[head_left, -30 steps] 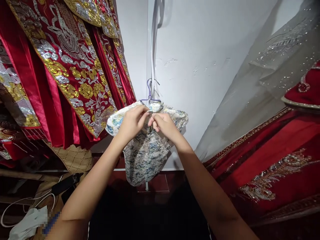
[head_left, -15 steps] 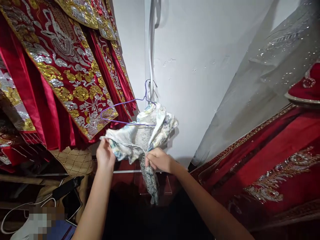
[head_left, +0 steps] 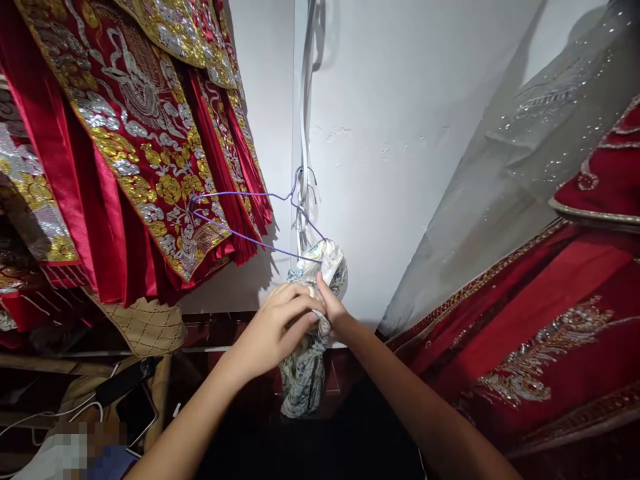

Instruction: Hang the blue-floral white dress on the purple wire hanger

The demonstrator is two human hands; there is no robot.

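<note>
A white and blue patterned garment (head_left: 305,373) hangs bunched from the right end of a purple wire hanger (head_left: 235,220), which is hooked on a white cord (head_left: 302,133) against the wall. My left hand (head_left: 273,327) grips the gathered cloth from the left. My right hand (head_left: 331,308) holds the same bunch from the right, thumb pointing up at the top fold (head_left: 327,260). Both hands meet just under the hanger's lower wire. Most of the hanger is bare.
Red robes with gold and silver embroidery (head_left: 135,133) hang at the left. More red embroidered cloth (head_left: 540,320) and a grey sequined veil (head_left: 525,153) fill the right. A woven bag (head_left: 145,323), a phone (head_left: 135,410) and cables lie at lower left.
The garment has slid off the left side of the hanger and is bunched at its right end. My left hand moved right to join my right hand on the cloth.
</note>
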